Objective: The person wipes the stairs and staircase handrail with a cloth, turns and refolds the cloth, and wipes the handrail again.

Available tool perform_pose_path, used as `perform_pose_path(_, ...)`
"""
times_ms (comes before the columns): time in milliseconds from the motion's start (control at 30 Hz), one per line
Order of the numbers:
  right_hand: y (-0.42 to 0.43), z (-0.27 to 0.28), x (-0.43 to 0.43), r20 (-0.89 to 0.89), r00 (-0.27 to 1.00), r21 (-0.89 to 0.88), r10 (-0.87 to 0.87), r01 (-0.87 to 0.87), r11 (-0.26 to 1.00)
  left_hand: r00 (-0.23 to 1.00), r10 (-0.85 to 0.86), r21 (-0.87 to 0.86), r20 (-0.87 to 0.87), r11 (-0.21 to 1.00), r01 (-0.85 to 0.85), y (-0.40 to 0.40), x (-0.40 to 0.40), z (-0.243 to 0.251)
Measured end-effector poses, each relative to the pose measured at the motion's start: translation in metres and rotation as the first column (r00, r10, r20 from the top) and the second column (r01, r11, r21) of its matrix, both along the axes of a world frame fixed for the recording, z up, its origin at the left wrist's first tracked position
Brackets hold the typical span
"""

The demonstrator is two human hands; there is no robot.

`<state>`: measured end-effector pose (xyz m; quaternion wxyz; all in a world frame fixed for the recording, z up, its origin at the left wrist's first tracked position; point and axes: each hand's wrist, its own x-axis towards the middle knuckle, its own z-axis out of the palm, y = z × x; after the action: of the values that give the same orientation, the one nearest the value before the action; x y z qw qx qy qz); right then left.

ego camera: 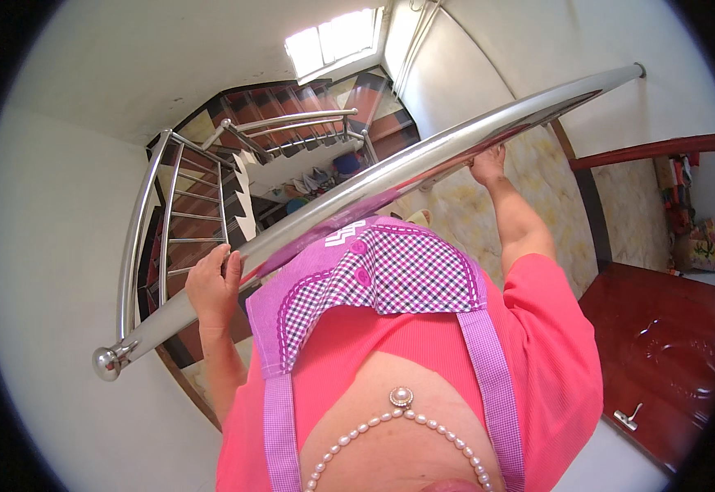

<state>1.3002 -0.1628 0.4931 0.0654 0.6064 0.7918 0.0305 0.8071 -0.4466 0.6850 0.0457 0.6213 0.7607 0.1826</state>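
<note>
A thick polished steel handrail slants across the view in front of my body, from a ball end cap at lower left to the wall at upper right. Over its lower left part lies my left hand, palm against the tube and thumb on the near side. Farther along, my right hand meets the rail's underside; the rail hides its fingertips, so its hold cannot be told. A purple apron with a checked bib and two buttons hangs on my front, close to the rail, which mirrors it.
Beyond the rail, tiled stairs with steel balusters wind down below a bright window. Assorted items, including a blue container, lie at the stairwell's bottom. A dark red door with a handle stands at right, near a doorway with colourful goods.
</note>
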Motion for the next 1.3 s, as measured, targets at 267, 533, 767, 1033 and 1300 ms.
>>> perform_pose_path(267, -0.067, -0.027, -0.083, -0.15, 0.927, 0.058, 0.343, -0.338, 0.939, 0.995, 0.097, -0.067, -0.014, 0.993, -0.098, -0.001, -0.002, -0.003)
perform_pose_path(533, -0.098, 0.054, -0.173, -0.726, 0.659, -0.314, 0.198, -0.573, 0.757, 0.992, 0.116, -0.047, 0.046, 0.992, -0.114, 0.004, 0.0, 0.001)
perform_pose_path(767, -0.05, -0.019, -0.081, -0.407, 0.888, -0.157, 0.214, -0.299, 0.941, 0.992, 0.12, -0.02, 0.046, 0.993, -0.119, 0.002, 0.0, 0.001)
perform_pose_path(1033, -0.06, 0.0, -0.101, -0.672, 0.736, -0.012, 0.08, -0.119, 0.993, 0.976, 0.194, -0.06, 0.103, 0.98, -0.188, 0.004, 0.002, 0.003)
perform_pose_path(1300, -0.124, -0.002, -0.13, -0.852, 0.521, -0.098, 0.049, -0.251, 0.963, 0.958, 0.231, -0.16, 0.172, 0.966, -0.204, 0.009, 0.0, 0.008)
